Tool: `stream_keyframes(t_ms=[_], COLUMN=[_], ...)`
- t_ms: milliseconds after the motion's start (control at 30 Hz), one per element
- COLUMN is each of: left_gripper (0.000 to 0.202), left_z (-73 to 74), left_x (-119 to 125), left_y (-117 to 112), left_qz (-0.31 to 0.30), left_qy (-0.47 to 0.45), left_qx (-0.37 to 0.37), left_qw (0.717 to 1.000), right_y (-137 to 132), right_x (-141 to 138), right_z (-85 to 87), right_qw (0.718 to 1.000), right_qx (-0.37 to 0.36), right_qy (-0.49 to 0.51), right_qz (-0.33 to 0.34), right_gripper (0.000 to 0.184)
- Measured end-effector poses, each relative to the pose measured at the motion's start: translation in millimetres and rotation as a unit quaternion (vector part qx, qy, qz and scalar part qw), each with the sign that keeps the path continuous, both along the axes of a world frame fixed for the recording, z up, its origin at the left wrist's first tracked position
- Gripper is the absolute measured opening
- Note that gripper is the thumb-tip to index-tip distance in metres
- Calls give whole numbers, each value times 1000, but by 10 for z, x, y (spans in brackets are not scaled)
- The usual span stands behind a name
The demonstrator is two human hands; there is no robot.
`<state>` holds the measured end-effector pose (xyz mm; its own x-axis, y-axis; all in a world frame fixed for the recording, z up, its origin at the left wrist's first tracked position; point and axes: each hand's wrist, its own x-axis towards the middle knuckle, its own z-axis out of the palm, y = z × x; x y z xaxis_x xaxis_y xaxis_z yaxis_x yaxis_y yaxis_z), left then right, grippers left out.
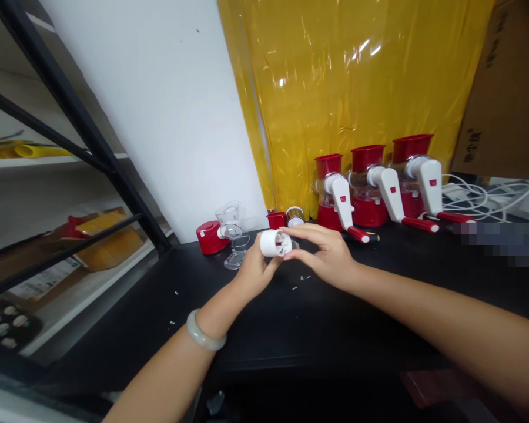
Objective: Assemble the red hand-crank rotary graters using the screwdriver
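Above the black table, my left hand (253, 270) is closed around a white plastic cylinder (270, 243), a short hollow part with ribs inside its open end. My right hand (330, 258) pinches the open end between thumb and fingers from the right. A greyish piece shows between those fingers, too small to make out. Behind my left hand are a red grater base (213, 237) and a clear plastic housing (230, 216). Just beyond the cylinder are a metal grater drum (295, 215) and a small red part (275, 220).
Several red-and-white hand-crank rotary graters (368, 188) stand at the back right, beside white cables (485, 194) and a cardboard box (502, 88). Small white bits (302, 278) lie on the black table (268, 335). A shelf rack (92, 147) rises at the left.
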<state>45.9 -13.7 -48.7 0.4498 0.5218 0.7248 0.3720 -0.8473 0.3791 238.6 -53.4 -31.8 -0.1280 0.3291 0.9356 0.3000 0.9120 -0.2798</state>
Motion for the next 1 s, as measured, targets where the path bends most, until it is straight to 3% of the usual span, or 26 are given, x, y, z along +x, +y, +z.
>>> stream_keyframes(t_ms=[600, 767, 900, 1000], left_gripper=[29, 27, 25, 30], left_z=[28, 53, 72, 46], left_x=[58, 91, 157, 192], left_y=[-105, -140, -227, -259], left_qz=[-12, -31, -53, -45], left_qy=[22, 34, 53, 4], left_qx=[-36, -8, -21, -45], left_qw=[999, 999, 997, 998], right_y=[-7, -26, -23, -7], right_x=[29, 2, -18, -15], right_z=[34, 25, 10, 2], right_qw=[1000, 999, 998, 997], right_qx=[-18, -14, -47, -66], right_qy=[19, 28, 37, 24], right_qz=[-5, 8, 6, 12], right_gripper=[38, 36, 43, 51])
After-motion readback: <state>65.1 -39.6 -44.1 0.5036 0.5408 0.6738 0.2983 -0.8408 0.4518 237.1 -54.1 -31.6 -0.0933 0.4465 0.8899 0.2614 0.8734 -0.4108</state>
